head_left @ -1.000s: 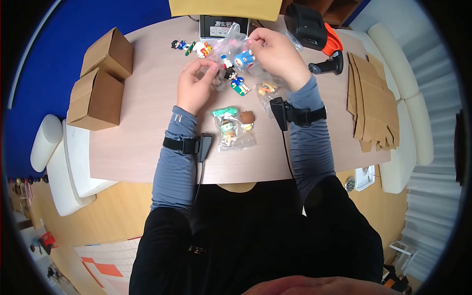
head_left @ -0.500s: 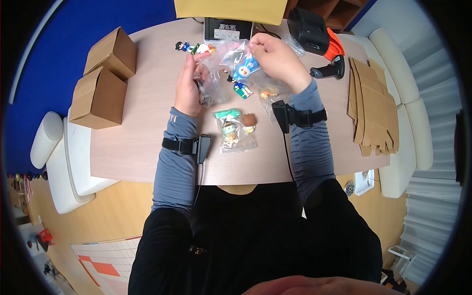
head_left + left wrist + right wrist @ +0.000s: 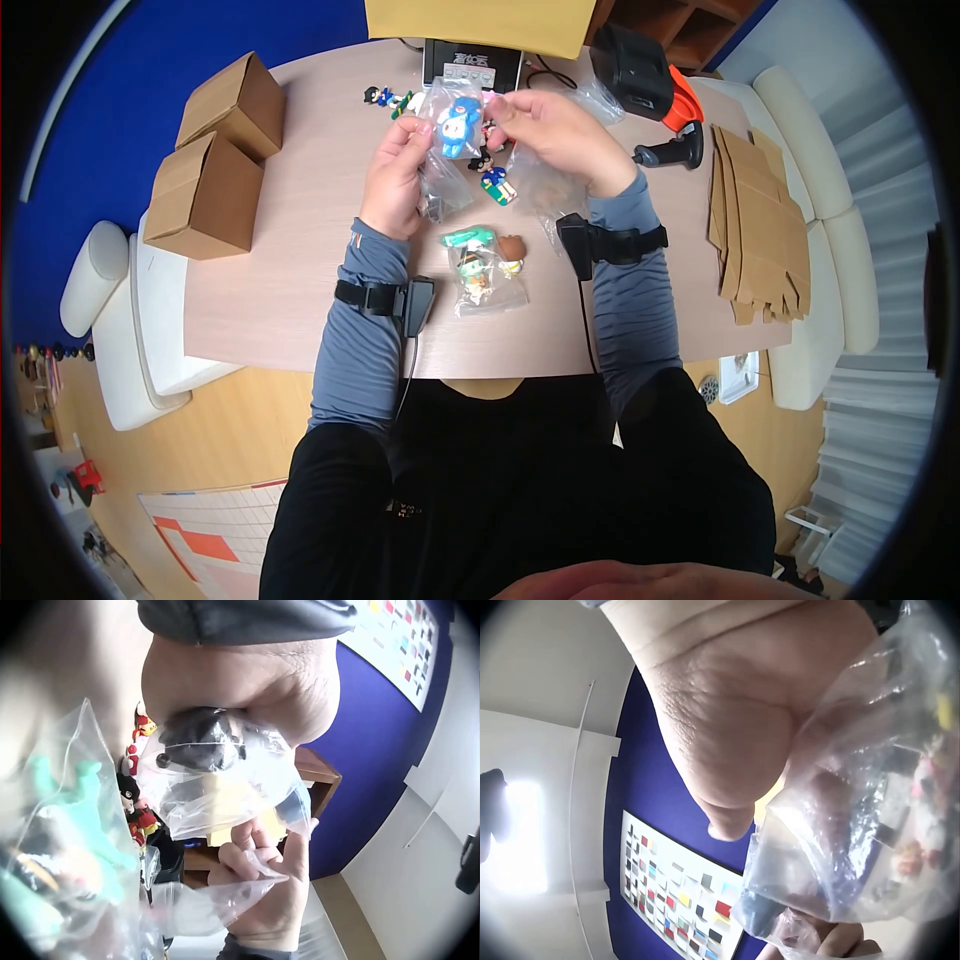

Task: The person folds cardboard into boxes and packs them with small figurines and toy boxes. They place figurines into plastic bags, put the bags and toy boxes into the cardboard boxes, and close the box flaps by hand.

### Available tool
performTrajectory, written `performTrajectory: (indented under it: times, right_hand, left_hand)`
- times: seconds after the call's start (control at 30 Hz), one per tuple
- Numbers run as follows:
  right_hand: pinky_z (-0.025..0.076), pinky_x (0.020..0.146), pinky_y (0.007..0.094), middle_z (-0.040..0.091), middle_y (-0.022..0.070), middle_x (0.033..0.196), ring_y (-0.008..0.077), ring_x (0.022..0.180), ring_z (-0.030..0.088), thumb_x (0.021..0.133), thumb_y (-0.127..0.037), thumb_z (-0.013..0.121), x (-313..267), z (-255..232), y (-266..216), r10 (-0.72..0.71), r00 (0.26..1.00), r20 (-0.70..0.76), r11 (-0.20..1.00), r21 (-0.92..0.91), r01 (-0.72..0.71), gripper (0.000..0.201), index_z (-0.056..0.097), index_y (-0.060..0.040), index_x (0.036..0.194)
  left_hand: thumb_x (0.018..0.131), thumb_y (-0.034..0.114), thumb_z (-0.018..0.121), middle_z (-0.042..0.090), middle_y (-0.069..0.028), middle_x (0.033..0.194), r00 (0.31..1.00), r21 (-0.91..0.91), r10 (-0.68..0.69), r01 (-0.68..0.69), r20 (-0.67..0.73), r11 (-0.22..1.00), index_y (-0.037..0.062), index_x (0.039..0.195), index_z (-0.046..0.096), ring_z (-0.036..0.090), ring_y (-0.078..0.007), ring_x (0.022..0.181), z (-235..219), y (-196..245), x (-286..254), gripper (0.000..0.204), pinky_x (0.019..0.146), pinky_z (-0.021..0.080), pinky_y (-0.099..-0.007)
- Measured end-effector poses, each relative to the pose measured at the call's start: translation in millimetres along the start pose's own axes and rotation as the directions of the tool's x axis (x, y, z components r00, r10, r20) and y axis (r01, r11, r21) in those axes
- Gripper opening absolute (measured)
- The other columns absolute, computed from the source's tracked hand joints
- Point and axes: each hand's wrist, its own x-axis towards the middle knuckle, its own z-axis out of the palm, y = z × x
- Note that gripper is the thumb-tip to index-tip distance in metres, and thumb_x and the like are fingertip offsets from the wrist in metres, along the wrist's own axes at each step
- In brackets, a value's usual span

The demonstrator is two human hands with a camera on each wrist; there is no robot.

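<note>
The left hand [image 3: 392, 183] pinches a clear bag holding a blue figure [image 3: 458, 128] between thumb and fingers. A second clear bag [image 3: 202, 750] with a dark item hangs under the left palm. At the blue figure's right side, the right hand [image 3: 562, 138] has its thumb and fingertips at the bag's edge, and another clear bag [image 3: 545, 190] hangs below that hand. A figure in blue with a green board [image 3: 495, 186] lies beneath the hands. Nearer the person are a bagged green figure [image 3: 472, 262] and a brown-topped figure [image 3: 511, 248].
Two brown boxes [image 3: 207, 195] stand at the left. Flattened cardboard [image 3: 757, 230] lies at the right, near a black scanner [image 3: 672, 150] and a black device with an orange part [image 3: 684, 98]. Behind the hands stands a black box [image 3: 470, 65] under a yellow one [image 3: 480, 22].
The bagged blue figure has moved left, up to the left hand's fingertips, and turned. The left hand, with fingers spread upward half a second ago, now pinches its bag.
</note>
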Motion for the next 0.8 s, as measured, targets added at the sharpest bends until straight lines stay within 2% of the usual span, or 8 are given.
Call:
performTrajectory:
  times: [0.07,0.2,0.3,0.37,0.5,0.6,0.7,0.8]
  right_hand:
    - [0.045,0.072,0.0219,0.070,-0.0005,0.091,0.0054,0.080,0.059,0.104,-0.034,0.062,-2,0,4,-0.046,0.989,0.138,0.997,0.072,0.037,0.032,0.069,-0.0035,0.104]
    - [0.049,0.068,0.0261,0.069,0.0019,0.081,0.0084,0.074,0.060,0.099,-0.034,0.070,10,3,24,-0.141,0.981,0.133,0.983,0.133,0.124,0.034,0.069,0.0005,0.096]
    - [0.048,0.064,0.0275,0.067,0.0008,0.076,0.0079,0.070,0.058,0.097,-0.029,0.071,11,-1,27,-0.121,0.985,0.123,0.992,-0.030,0.126,0.030,0.068,-0.0007,0.091]
    - [0.046,0.059,0.0286,0.063,0.0003,0.070,0.0075,0.065,0.056,0.097,-0.025,0.071,12,-2,24,-0.187,0.982,0.024,0.965,-0.183,0.188,0.026,0.066,-0.0010,0.088]
    - [0.045,0.058,0.0302,0.063,0.0041,0.068,0.0104,0.062,0.056,0.093,-0.021,0.070,2,-5,10,-0.207,0.973,-0.101,0.965,-0.183,0.186,0.023,0.066,0.0000,0.085]
    - [0.040,0.058,0.0251,0.055,-0.0051,0.072,0.0045,0.067,0.047,0.096,-0.022,0.067,-5,-5,3,-0.203,0.940,-0.274,0.884,-0.464,0.055,0.025,0.062,-0.0010,0.084]
    - [0.041,0.059,0.0256,0.057,-0.0040,0.072,0.0048,0.068,0.049,0.094,-0.021,0.065,-4,-11,4,-0.250,0.946,-0.208,0.934,-0.308,0.179,0.023,0.062,-0.0005,0.083]
    - [0.042,0.059,0.0252,0.058,-0.0038,0.073,0.0046,0.069,0.050,0.094,-0.020,0.066,-5,-11,4,-0.253,0.936,-0.245,0.918,-0.365,0.153,0.022,0.062,-0.0004,0.084]
  left_hand:
    - [0.103,0.017,0.063,0.066,0.0050,0.094,1.000,0.013,0.020,-0.020,0.007,1.000,0.0107,0.105,0.062,0.056,-0.0017,0.080,0,0,-1,0.006,0.070,0.044,-0.0192]
    - [0.102,0.016,0.065,0.065,0.0060,0.090,1.000,0.040,0.025,-0.026,0.018,0.999,0.0113,0.104,0.063,0.055,-0.0010,0.074,2,-6,1,0.005,0.066,0.043,-0.0188]
    - [0.101,0.015,0.067,0.065,0.0057,0.092,0.999,0.083,0.008,-0.011,0.046,0.996,0.0106,0.108,0.063,0.055,-0.0012,0.075,1,-5,1,0.009,0.065,0.043,-0.0189]
    - [0.101,0.017,0.068,0.065,0.0056,0.092,1.000,0.109,0.002,0.001,-0.024,0.994,0.0103,0.111,0.062,0.054,-0.0016,0.074,13,-3,-2,0.013,0.065,0.043,-0.0187]
    - [0.098,0.020,0.070,0.063,0.0042,0.091,0.973,0.278,0.022,0.043,-0.228,0.960,0.0095,0.117,0.061,0.055,-0.0037,0.076,9,-2,1,0.023,0.067,0.043,-0.0199]
    - [0.095,0.014,0.067,0.061,0.0018,0.090,0.961,0.202,-0.022,0.080,-0.274,0.976,0.0085,0.115,0.061,0.055,-0.0053,0.081,2,-1,3,0.021,0.067,0.043,-0.0217]
    - [0.093,0.007,0.061,0.061,-0.0001,0.092,0.994,0.094,-0.046,0.055,-0.095,0.994,0.0068,0.113,0.062,0.055,-0.0067,0.084,-25,-8,11,0.020,0.070,0.045,-0.0231]
    - [0.091,0.003,0.058,0.060,0.0006,0.092,0.985,0.104,-0.127,0.139,-0.117,0.985,0.0055,0.111,0.062,0.056,-0.0072,0.083,-16,-9,5,0.020,0.069,0.045,-0.0235]
